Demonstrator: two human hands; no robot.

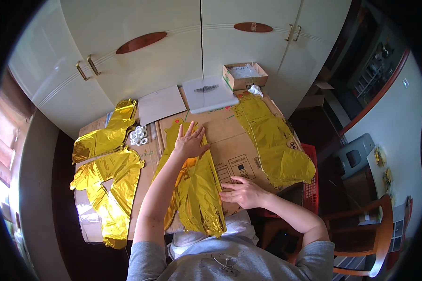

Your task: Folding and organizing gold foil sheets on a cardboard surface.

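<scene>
In front of me a flat gold foil balloon [199,192] lies lengthwise on the cardboard, its near end hanging toward my lap. My left hand [189,143] presses flat on its upper part, fingers spread. Beside the balloon's right edge rests my right hand [244,193], fingers stretched out toward the foil and holding nothing I can see. Farther right lies a stack of flat gold foil balloons [272,140]. At the left are another gold foil balloon [101,136] and, nearer me, a gold foil balloon [115,192] with a hole in its middle.
Several white rings [138,135] lie beside the left balloons. Along the back are a pale flat board [162,105], a white plastic sheet [208,95] and a small cardboard box [245,76]. A red basket [310,185] and wooden chair [382,234] stand right of the cardboard-covered table.
</scene>
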